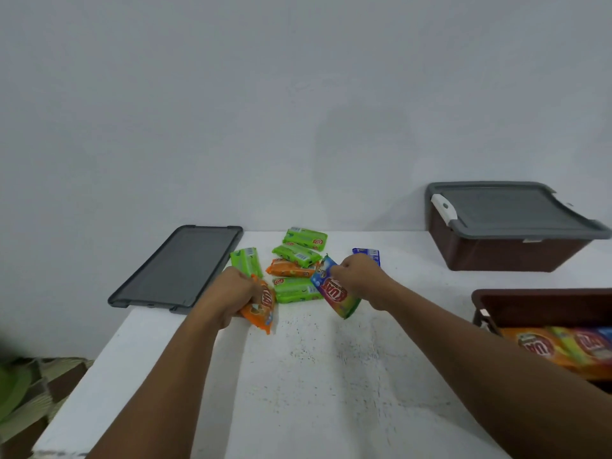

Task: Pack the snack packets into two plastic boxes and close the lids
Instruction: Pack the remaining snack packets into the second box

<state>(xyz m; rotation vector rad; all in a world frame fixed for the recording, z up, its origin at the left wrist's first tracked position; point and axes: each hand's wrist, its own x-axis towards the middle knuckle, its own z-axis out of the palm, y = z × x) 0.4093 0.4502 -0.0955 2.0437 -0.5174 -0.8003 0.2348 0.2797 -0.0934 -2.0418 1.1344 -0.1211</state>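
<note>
White table (331,376); left of the green packets (294,289), the left hand (231,291) grips an orange packet (261,311); right of them, the right hand (361,276) pinches a rainbow packet (341,299).

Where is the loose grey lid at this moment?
Head view: the loose grey lid lies flat at the far left corner of the table, just left of the leftmost green packet and the left hand.

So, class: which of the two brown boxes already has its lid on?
The far box, at the back right, wears a grey lid; the near box stands open, showing packets.
</note>
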